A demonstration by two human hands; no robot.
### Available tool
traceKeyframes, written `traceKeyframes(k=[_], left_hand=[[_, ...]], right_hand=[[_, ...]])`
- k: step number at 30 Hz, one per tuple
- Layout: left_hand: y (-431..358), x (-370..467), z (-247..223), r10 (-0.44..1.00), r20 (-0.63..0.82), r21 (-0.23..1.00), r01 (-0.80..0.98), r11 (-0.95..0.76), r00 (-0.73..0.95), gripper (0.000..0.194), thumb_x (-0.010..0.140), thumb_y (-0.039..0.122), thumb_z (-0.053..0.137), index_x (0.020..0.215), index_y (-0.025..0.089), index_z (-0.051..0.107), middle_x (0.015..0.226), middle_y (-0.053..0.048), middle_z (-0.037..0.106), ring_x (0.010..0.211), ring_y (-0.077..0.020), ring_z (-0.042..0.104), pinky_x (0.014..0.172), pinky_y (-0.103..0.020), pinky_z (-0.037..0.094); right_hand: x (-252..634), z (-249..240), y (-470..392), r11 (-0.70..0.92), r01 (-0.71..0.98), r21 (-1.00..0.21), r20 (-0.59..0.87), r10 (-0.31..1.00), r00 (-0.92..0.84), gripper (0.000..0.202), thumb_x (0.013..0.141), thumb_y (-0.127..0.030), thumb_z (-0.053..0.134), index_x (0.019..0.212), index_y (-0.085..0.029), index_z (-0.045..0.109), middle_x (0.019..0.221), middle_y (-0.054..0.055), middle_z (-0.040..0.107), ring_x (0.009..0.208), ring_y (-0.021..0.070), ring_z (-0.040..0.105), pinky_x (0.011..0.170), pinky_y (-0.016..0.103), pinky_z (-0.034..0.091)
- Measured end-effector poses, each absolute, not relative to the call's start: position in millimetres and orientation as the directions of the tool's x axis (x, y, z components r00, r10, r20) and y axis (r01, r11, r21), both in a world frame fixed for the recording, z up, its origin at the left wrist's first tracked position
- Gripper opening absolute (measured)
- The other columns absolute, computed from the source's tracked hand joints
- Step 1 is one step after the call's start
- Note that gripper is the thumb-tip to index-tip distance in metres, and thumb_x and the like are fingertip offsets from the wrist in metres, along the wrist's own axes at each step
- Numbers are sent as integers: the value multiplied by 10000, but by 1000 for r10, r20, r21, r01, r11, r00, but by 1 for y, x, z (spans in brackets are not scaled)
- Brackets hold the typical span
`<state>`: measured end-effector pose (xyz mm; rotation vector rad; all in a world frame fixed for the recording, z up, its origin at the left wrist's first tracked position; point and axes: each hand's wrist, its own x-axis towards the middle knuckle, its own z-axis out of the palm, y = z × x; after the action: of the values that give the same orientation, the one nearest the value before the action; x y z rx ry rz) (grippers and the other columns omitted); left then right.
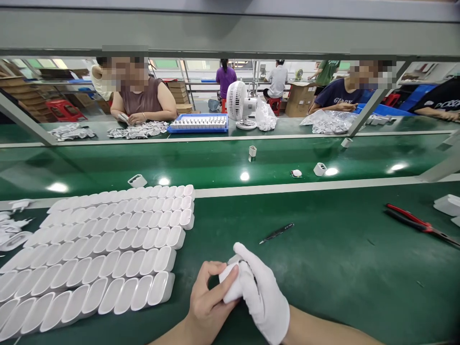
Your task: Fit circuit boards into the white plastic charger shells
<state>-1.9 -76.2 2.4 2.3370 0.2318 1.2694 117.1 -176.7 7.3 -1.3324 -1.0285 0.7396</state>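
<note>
Near the bottom centre, my bare left hand (210, 299) grips a small white plastic piece (231, 285) between thumb and fingers. My right hand (266, 299), in a white glove, closes on the same piece from the other side, and its fingers hide part of it. Left of my hands, several rows of white oval-topped housings (120, 263) stand side by side on the green table (323, 278). A thin black tool (276, 233) with a pointed tip lies beyond my hands.
Red-and-black pliers (424, 223) lie at the right, near white parts (447, 205). A green belt (201, 165) behind the table carries a few white parts. Across it are a white fan (237, 101), a blue tray (199, 123) and seated people. A metal beam (230, 36) spans the top.
</note>
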Motion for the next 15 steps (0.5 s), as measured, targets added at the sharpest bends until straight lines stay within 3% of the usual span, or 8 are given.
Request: traceKeyframes(k=[4,7,10,13,15], left_hand=[[-79,0,6,346,762,456,-75,-887,547,509,786,46,656,1255,225,572,926,-57,450,855,-187,517,696,-327,536],[-80,1,7,343,772,447,-75,-891,535,492,770,35,671,1222,216,599,914,-53,454,848,-183,533,690,-316,547],[-78,1,8,366,773,467,-75,-881,517,467,766,43,680,1196,213,615,915,-49,482,853,-183,560,714,-321,561],[-73,1,8,406,760,519,-99,-849,507,458,772,73,686,1190,243,614,978,-59,530,897,-195,591,750,-333,570],[-68,1,7,431,730,571,-126,-812,530,455,776,77,681,1182,271,615,1048,-70,556,941,-205,598,763,-336,569]], right_hand=[[122,9,-170,101,-64,-993,81,959,272,502,920,-528,415,1351,-273,452,1171,72,614,1022,219,624,918,373,506],[127,13,-167,101,-100,-990,74,967,242,541,896,-598,406,1320,-275,497,1205,75,595,1076,234,592,948,391,475],[131,21,-167,76,-126,-989,41,966,256,551,902,-558,446,1369,-266,438,1240,79,571,1138,230,545,1013,409,406],[135,30,-166,33,-324,-945,-50,968,245,658,884,-594,453,1441,-277,303,1218,77,585,1098,220,567,990,412,417],[137,35,-163,10,-431,-902,-89,974,209,656,868,-631,439,1414,-276,360,1237,84,580,1102,226,567,947,403,446]])
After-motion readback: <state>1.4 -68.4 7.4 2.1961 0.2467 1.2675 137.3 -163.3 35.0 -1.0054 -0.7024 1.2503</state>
